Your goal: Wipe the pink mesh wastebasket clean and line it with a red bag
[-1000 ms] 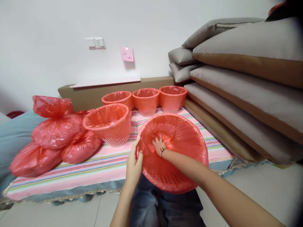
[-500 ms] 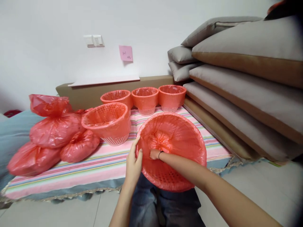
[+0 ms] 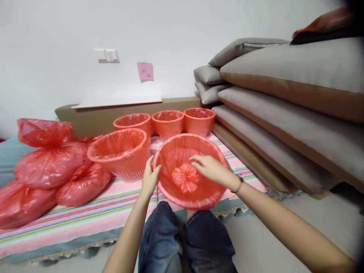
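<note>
My left hand (image 3: 150,177) grips the left rim of a red plastic basket (image 3: 191,206), thumb inside and fingers around the outside. The basket is tilted so its mouth faces me, just above my knees. A thin red plastic bag (image 3: 186,177) lines it, its bottom gathered into a crinkled bunch at the centre. Over the basket's right part hovers my right hand (image 3: 213,170), with a dark band on the wrist. Its fingers are loosely bent and apart, holding nothing that I can see.
Several similar lined baskets (image 3: 122,151) stand behind and to the left on a striped cloth (image 3: 113,197). Tied, filled red bags (image 3: 51,163) are piled at the left. Grey cushions (image 3: 284,98) form a stack at the right. A pink note (image 3: 145,71) is on the wall.
My right hand has come up out of the basket's bottom and its fingers have loosened. The bag's gathered bottom now shows fully. My left hand keeps hold of the rim. The view has shifted.
</note>
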The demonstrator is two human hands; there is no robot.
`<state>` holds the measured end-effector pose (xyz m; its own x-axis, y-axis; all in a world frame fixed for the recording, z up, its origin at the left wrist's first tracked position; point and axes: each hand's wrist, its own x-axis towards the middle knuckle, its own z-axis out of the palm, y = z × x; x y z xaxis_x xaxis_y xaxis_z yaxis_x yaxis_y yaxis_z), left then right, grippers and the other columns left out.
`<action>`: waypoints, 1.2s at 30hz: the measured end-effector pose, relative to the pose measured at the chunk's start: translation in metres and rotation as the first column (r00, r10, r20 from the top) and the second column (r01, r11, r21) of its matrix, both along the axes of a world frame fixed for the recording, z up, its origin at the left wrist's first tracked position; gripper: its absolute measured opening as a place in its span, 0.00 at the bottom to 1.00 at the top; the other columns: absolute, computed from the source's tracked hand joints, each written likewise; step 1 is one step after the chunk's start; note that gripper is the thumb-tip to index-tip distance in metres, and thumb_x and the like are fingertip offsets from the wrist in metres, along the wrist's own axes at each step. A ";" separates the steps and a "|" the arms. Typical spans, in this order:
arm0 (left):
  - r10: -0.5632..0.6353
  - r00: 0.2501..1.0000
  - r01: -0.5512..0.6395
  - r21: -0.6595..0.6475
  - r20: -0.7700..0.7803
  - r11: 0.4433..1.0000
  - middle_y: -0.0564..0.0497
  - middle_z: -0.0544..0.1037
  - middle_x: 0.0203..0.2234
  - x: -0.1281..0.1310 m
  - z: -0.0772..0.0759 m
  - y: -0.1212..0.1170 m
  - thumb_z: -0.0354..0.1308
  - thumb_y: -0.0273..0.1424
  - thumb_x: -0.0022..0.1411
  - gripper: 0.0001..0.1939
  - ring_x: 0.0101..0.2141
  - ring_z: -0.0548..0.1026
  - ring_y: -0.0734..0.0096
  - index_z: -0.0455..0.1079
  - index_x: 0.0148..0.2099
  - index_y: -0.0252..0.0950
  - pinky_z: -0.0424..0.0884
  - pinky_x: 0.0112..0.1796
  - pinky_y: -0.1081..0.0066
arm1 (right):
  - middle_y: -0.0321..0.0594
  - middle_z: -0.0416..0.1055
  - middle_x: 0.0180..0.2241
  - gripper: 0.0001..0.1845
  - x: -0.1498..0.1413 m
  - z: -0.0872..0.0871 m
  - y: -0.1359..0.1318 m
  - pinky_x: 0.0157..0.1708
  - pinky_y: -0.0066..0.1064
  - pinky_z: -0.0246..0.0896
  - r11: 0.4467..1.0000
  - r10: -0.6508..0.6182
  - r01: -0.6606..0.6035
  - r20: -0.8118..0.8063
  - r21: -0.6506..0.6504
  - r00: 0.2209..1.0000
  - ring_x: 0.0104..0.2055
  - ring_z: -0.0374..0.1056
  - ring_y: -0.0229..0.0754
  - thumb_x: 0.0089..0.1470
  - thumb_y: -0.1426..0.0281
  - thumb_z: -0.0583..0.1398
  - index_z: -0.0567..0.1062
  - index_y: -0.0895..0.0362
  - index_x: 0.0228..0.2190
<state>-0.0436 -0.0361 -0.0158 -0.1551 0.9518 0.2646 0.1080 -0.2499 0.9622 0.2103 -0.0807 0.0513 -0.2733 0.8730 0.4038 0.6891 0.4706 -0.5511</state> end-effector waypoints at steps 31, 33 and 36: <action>0.187 0.495 0.390 -0.409 0.849 0.825 0.49 0.80 0.25 0.006 -0.103 0.018 0.45 0.24 0.69 0.11 0.26 0.80 0.73 0.69 0.39 0.33 0.77 0.32 0.76 | 0.42 0.77 0.31 0.02 0.030 -0.179 0.021 0.38 0.38 0.73 0.850 -0.525 0.096 -0.848 -0.518 0.068 0.37 0.75 0.46 0.48 0.69 0.59 0.73 0.53 0.28; 0.185 0.479 0.390 -0.397 0.858 0.831 0.49 0.81 0.25 0.004 -0.103 0.017 0.44 0.26 0.71 0.12 0.26 0.80 0.73 0.69 0.39 0.33 0.76 0.31 0.76 | 0.44 0.75 0.34 0.03 0.038 -0.165 0.013 0.43 0.43 0.71 0.813 -0.551 0.281 -0.829 -0.510 0.091 0.42 0.73 0.50 0.47 0.69 0.59 0.71 0.53 0.29; 0.163 0.472 0.425 -0.386 0.866 0.819 0.47 0.81 0.25 0.004 -0.100 0.017 0.44 0.32 0.72 0.15 0.26 0.80 0.69 0.70 0.41 0.32 0.76 0.29 0.72 | 0.45 0.70 0.47 0.11 0.039 -0.118 -0.001 0.59 0.46 0.56 0.754 -0.504 0.585 -0.833 -0.298 0.226 0.56 0.63 0.49 0.51 0.66 0.58 0.71 0.53 0.39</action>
<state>-0.0392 -0.0194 -0.1160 0.1269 0.8997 -0.4176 -0.7986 0.3425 0.4950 0.2495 -0.0819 -0.0672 0.7637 0.6265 0.1561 0.0024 0.2390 -0.9710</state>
